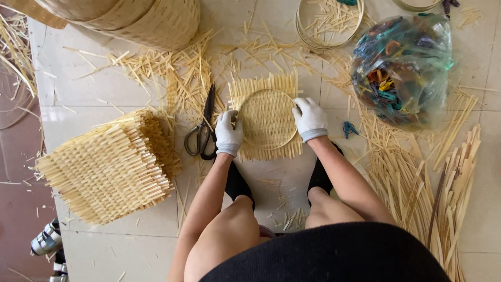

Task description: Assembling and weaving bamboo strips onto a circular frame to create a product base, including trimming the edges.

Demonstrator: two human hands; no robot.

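Two hands (269, 128), square pale woven mat (266, 119)

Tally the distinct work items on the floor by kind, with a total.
Square woven bamboo mat under a round bamboo hoop, pressed by gloved left hand and right hand: 1
Black-handled scissors: 1
Stack of woven bamboo mats: 1
Clear bag of coloured clips: 1
Loose blue clip: 1
Total: 5

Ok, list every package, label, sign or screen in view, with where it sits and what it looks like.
Clear plastic bag: on the tiled floor at upper right, beyond the right hand; rounded, bulging, full of small clips in blue, teal, orange and yellow.
No labels, signs or screens show anywhere else.
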